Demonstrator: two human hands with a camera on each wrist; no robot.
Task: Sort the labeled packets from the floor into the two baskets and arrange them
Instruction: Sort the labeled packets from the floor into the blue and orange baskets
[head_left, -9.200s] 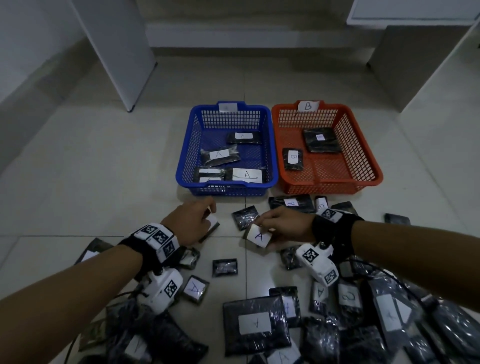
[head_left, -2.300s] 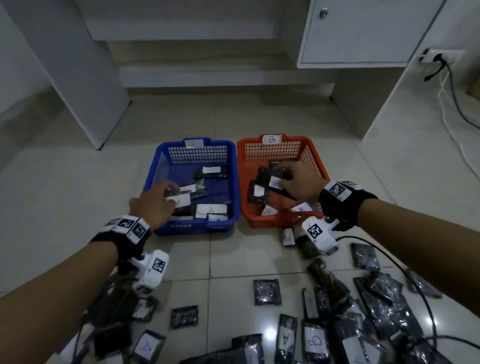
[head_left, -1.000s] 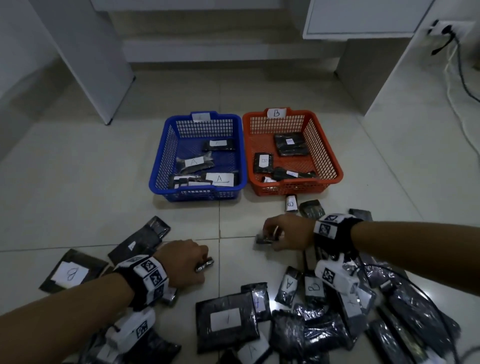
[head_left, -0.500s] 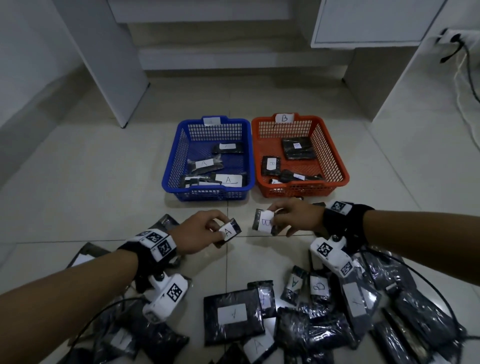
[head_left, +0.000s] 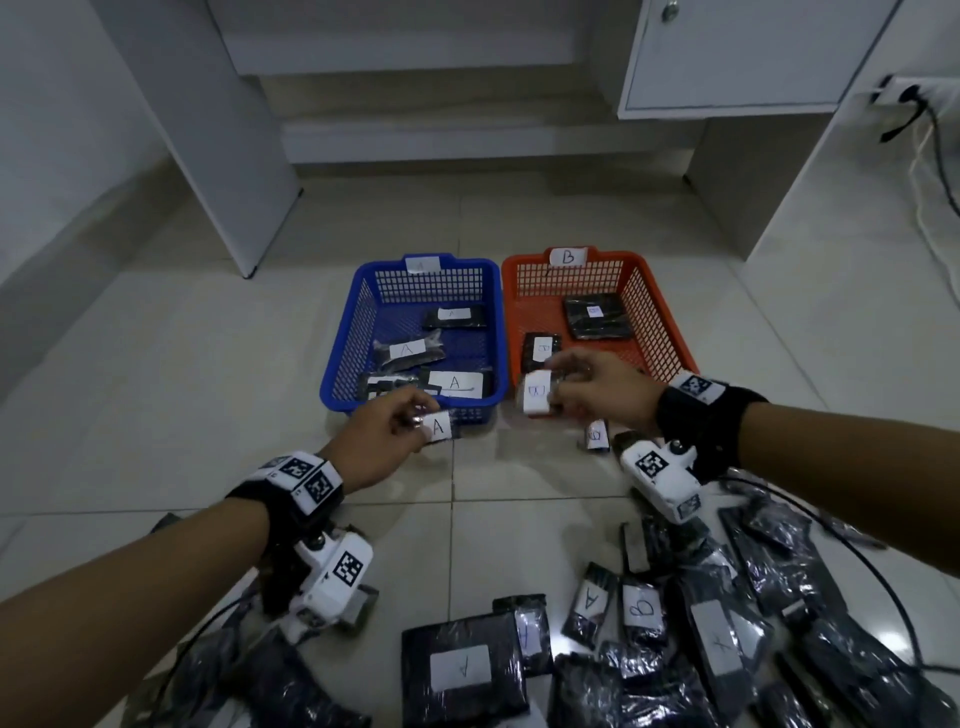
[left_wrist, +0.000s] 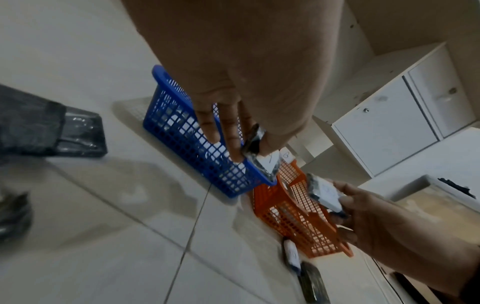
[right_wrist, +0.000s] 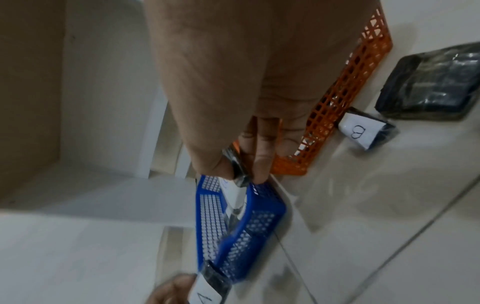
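My left hand (head_left: 387, 439) pinches a small black packet labelled A (head_left: 440, 427) just in front of the blue basket (head_left: 340, 364), which holds several A packets. My right hand (head_left: 597, 392) pinches a small packet labelled B (head_left: 536, 399) over the near rim of the orange basket (head_left: 670, 332), marked B. In the left wrist view the A packet (left_wrist: 261, 158) sits between thumb and fingers; the B packet (left_wrist: 324, 194) shows in the other hand. In the right wrist view the B packet (right_wrist: 237, 167) is seen edge-on in my fingertips.
A heap of black labelled packets (head_left: 675, 649) covers the floor at the near right, with more at the near left (head_left: 249, 675). One small B packet (head_left: 596, 435) lies just before the orange basket. White cabinets (head_left: 727, 52) stand behind; a cable (head_left: 930, 171) hangs at the right.
Both hands have lifted their packets and carried them forward from the pile toward the baskets. The right hand now reaches the orange basket's near rim; the left is close to the blue one.
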